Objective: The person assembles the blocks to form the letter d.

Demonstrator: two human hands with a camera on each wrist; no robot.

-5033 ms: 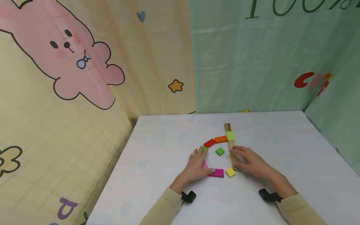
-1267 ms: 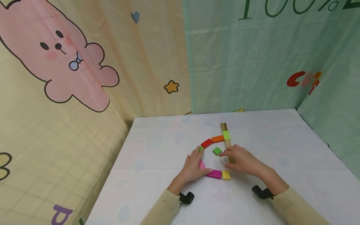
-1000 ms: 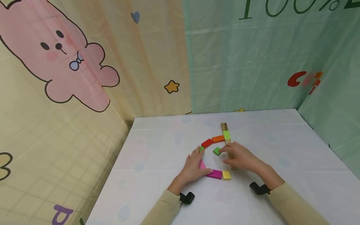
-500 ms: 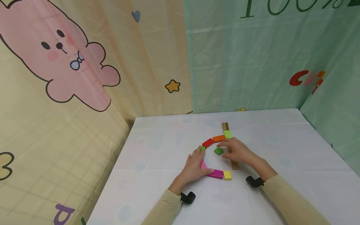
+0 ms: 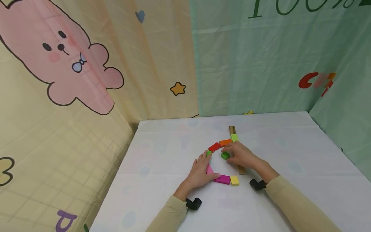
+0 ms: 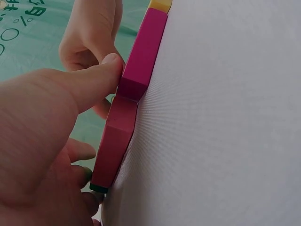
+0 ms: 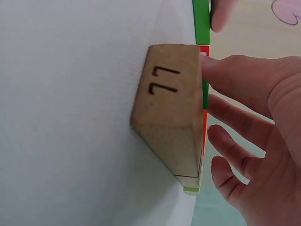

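Note:
My left hand lies flat, its fingers spread over a pink block and a green block behind it; the thumb rests on a magenta block. In the left wrist view the magenta block and pinkish block meet at a corner. My right hand has thumb and forefinger on two sides of a loose green block, pinching it on the table. That hand partly covers a long wooden strip. In the right wrist view, the wooden strip has dark marks on its end.
A red block, an orange block and a lime block on the strip continue the curve at the back. A yellow block touches the magenta one. All lie on a white-covered table, with printed curtains behind.
The yellow block has been turned and set flush against the magenta block. My right hand has moved from the wooden strip to the loose green block. My left hand has stayed put.

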